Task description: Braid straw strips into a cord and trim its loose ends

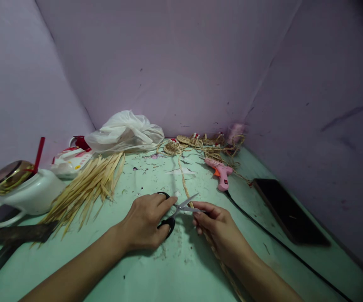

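My left hand (150,220) grips a pair of scissors (181,207) by its black handles, fingers through the loops. The blades stand apart, pointing right, with a braided straw cord (184,184) between or against them; which of these I cannot tell. Close beside the blade tips, my right hand (217,228) pinches the same cord between thumb and fingers. From there the cord runs back toward a small woven straw piece (172,147) with red and white beads, and forward under my right hand to the bottom edge.
A pink glue gun (219,172) with a black cable and a dark phone (290,209) lie right. Straw strips (90,188), a white mug (36,193) and a hammer (20,233) sit left. A white plastic bag (127,132) and woven pieces line the back wall.
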Motion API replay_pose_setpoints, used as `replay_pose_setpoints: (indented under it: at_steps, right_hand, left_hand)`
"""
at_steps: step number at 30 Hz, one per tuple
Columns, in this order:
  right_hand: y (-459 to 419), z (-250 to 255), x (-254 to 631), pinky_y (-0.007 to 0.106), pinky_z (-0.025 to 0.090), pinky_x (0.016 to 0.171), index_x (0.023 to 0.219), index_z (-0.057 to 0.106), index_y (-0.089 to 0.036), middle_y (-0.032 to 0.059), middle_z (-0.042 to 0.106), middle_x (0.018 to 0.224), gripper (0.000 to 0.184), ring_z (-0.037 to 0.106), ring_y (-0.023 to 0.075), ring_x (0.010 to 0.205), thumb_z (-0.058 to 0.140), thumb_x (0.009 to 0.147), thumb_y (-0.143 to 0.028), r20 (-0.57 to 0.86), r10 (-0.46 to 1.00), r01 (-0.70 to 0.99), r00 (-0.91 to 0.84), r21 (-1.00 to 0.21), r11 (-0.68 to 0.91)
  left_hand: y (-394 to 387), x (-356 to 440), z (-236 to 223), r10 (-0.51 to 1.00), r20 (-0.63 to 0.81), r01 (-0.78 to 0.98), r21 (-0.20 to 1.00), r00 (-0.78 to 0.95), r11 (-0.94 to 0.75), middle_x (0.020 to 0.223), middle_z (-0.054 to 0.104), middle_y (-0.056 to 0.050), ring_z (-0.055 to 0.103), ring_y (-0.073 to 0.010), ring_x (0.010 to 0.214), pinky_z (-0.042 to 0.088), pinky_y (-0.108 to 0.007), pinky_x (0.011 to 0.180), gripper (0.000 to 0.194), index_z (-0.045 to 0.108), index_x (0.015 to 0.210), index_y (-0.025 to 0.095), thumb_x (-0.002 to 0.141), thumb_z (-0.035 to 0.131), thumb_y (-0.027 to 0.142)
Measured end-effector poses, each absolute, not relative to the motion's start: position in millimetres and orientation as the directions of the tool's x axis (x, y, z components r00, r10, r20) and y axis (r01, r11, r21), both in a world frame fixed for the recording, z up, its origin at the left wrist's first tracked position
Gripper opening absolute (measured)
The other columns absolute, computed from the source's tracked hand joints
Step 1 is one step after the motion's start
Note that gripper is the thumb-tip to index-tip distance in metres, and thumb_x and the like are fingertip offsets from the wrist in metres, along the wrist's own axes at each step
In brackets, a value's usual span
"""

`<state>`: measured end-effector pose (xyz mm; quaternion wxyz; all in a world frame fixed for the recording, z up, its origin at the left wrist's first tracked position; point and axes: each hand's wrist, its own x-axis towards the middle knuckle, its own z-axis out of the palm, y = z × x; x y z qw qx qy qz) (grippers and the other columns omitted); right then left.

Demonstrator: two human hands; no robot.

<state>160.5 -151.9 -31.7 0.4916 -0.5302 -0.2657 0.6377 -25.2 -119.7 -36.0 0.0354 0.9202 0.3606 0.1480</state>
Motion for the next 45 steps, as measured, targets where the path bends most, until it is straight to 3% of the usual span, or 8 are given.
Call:
replay_pose_setpoints:
  at_steps: [10,20,26,39,45]
  right_hand:
    - [-152,-37,159,0.017,0.025,0.040,0.076,0.064,-0.012,-0.0016,0.057,0.046,0.032,0.041,0.0045,0.038,0.075,0.048,-0.024,-0.387,0.917,-0.418,-0.096,-0.820,-0.390]
    - [-155,-38,156,0.017,0.020,0.034,0.076,0.066,-0.014,-0.0020,0.055,0.048,0.030,0.041,0.0060,0.040,0.075,0.051,-0.027,-0.372,0.927,-0.398,-0.043,-0.845,-0.357]
    - [-155,-38,154,0.018,0.029,0.040,0.072,0.067,-0.014,-0.0027,0.055,0.049,0.025,0.042,0.0062,0.043,0.075,0.051,-0.024,-0.338,0.941,-0.420,-0.015,-0.852,-0.313]
    - [-156,-40,155,0.020,0.029,0.044,0.071,0.067,-0.014,-0.0025,0.053,0.050,0.022,0.041,0.0070,0.045,0.074,0.055,-0.027,-0.307,0.952,-0.390,0.004,-0.877,-0.282]
    - [-154,-42,157,0.020,0.027,0.044,0.063,0.062,-0.013,-0.0021,0.053,0.049,0.020,0.040,0.0064,0.044,0.074,0.055,-0.029,-0.317,0.948,-0.379,-0.015,-0.876,-0.299]
  left_hand:
    - [-122,-23,-34,0.667,0.237,0.658,0.125,0.707,-0.742,0.097,0.053,-0.009,0.051,-0.0225,0.084,0.042,-0.037,0.071,0.057,0.038,0.124,0.017,0.068,0.046,0.025]
    - [-126,-22,-33,0.674,0.218,0.672,0.097,0.706,-0.734,0.090,0.054,-0.008,0.050,-0.0212,0.077,0.042,-0.036,0.067,0.055,0.039,0.123,0.018,0.069,0.046,0.027]
    - [-129,-19,-30,0.700,0.185,0.693,0.115,0.689,-0.712,0.088,0.054,-0.007,0.050,-0.0204,0.075,0.042,-0.035,0.067,0.055,0.039,0.123,0.019,0.069,0.046,0.025]
    - [-127,-17,-32,0.717,0.110,0.718,0.040,0.688,-0.695,0.086,0.056,-0.007,0.052,-0.0208,0.071,0.042,-0.035,0.063,0.057,0.037,0.123,0.019,0.067,0.046,0.021]
    - [-127,-18,-32,0.704,0.123,0.700,0.081,0.699,-0.709,0.080,0.060,-0.006,0.054,-0.0206,0.066,0.041,-0.033,0.060,0.052,0.042,0.121,0.018,0.069,0.042,0.017]
